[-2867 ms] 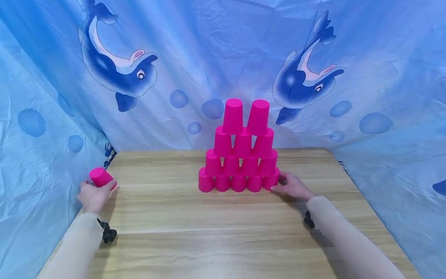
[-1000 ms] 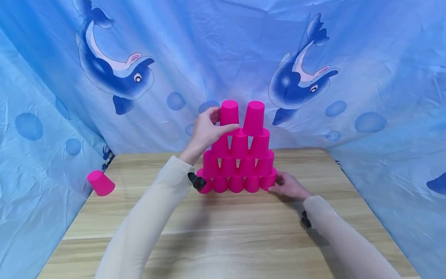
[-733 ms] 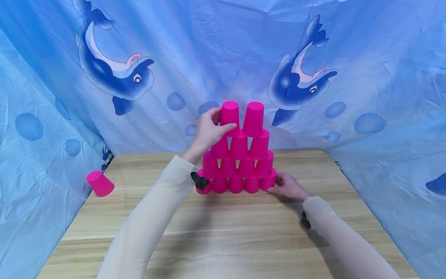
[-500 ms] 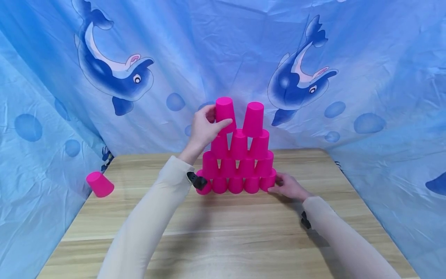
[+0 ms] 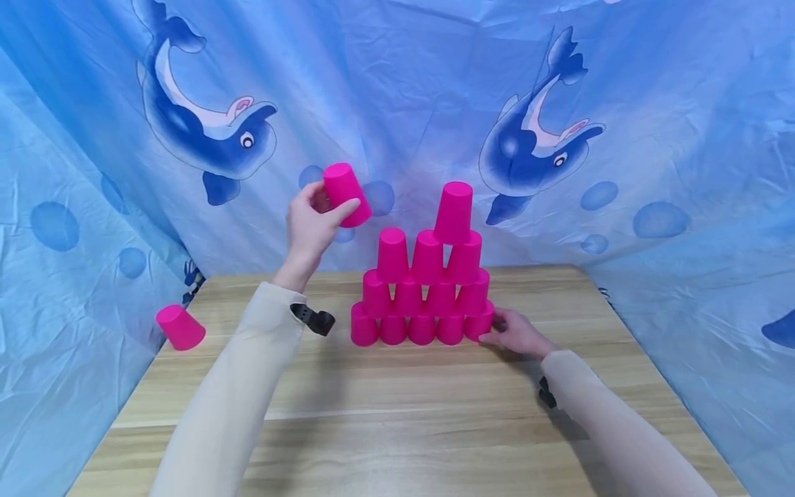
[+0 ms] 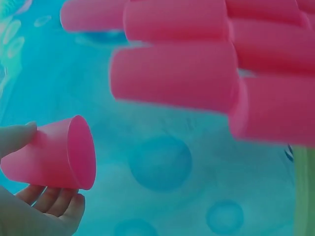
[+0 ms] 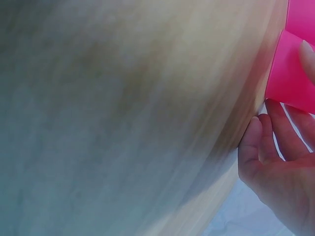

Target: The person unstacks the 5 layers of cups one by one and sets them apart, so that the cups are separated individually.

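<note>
My left hand [image 5: 309, 226] holds a pink plastic cup [image 5: 344, 190] in the air, left of the stack, thumb in front and fingers behind. The cup is tilted, with its closed end up; in the left wrist view its open mouth [image 6: 84, 152] faces right. Upside-down pink cups form a stepped stack [image 5: 408, 297] on the table, with one cup [image 5: 454, 212] alone on the top level at the right. My right hand [image 5: 520, 334] grips the bottom row's rightmost cup [image 5: 478, 323], with the thumb on its near side; the right wrist view shows fingertips at that cup [image 7: 290, 73].
Another pink cup [image 5: 180, 328] stands upside down near the left edge of the wooden table [image 5: 397, 414]. A blue curtain [image 5: 385, 83] printed with dolphins hangs behind the table and at both sides. Black wrist cameras sit on both sleeves.
My left hand set a cup at the table's left, then took the top level's left cup and lifted it up and to the left. My right hand stays at the bottom right cup.
</note>
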Available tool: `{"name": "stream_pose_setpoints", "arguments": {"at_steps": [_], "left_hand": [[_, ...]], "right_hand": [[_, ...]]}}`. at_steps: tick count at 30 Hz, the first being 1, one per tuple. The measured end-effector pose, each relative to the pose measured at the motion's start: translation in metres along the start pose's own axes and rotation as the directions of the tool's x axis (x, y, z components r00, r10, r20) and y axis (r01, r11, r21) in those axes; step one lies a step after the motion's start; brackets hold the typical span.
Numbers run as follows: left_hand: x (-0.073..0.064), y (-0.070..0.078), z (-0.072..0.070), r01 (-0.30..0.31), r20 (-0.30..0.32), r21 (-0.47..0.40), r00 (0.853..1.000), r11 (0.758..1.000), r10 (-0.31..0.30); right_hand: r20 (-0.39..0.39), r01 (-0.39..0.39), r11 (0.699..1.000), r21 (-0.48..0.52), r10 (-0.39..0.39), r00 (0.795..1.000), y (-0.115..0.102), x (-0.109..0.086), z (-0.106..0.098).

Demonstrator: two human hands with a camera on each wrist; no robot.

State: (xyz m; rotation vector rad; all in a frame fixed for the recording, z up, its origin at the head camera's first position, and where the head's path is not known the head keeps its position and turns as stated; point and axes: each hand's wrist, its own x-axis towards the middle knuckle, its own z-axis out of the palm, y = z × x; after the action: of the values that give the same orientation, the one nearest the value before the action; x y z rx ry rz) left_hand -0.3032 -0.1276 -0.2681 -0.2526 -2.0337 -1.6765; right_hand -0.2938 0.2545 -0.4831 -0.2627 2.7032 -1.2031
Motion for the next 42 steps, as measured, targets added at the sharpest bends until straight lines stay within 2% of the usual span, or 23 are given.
{"name": "stream_pose_setpoints", "arguments": {"at_steps": [4, 8, 15, 18, 25, 32, 38, 42], "left_hand": [[0.001, -0.021, -0.017, 0.06, -0.058, 0.025, 0.997, 0.998, -0.058], [0.0, -0.044, -0.031, 0.143, -0.111, 0.04, 0.984, 0.989, -0.138], [-0.007, -0.081, -0.054, 0.307, -0.174, 0.093, 0.942, 0.947, -0.288], [-0.011, -0.095, -0.063, 0.352, -0.188, 0.09, 0.925, 0.932, -0.331], [-0.021, -0.125, -0.084, 0.391, -0.231, 0.141, 0.907, 0.91, -0.354], [-0.038, -0.154, -0.108, 0.442, -0.231, 0.188, 0.888, 0.877, -0.398], [-0.048, -0.167, -0.125, 0.485, -0.248, 0.26, 0.869, 0.835, -0.427], [-0.054, -0.175, -0.133, 0.497, -0.244, 0.278, 0.864, 0.822, -0.44]], "right_hand": [[0.006, 0.0, 1.0, 0.007, 0.0, 1.0, 0.0, 0.0, 0.0], [0.009, 0.007, 1.0, 0.014, -0.007, 1.0, 0.0, 0.0, 0.0], [0.013, 0.008, 1.0, 0.017, -0.008, 1.0, 0.0, 0.0, -0.001], [0.013, 0.009, 1.0, 0.017, -0.009, 1.0, 0.0, 0.0, -0.001], [0.006, 0.0, 1.0, 0.009, 0.0, 1.0, -0.002, -0.001, -0.001], [0.003, -0.008, 1.0, 0.009, 0.008, 1.0, -0.002, 0.0, 0.002], [0.0, -0.007, 1.0, 0.012, 0.007, 1.0, -0.002, 0.0, 0.001], [-0.002, -0.007, 1.0, 0.012, 0.007, 1.0, -0.001, 0.001, 0.001]]}}
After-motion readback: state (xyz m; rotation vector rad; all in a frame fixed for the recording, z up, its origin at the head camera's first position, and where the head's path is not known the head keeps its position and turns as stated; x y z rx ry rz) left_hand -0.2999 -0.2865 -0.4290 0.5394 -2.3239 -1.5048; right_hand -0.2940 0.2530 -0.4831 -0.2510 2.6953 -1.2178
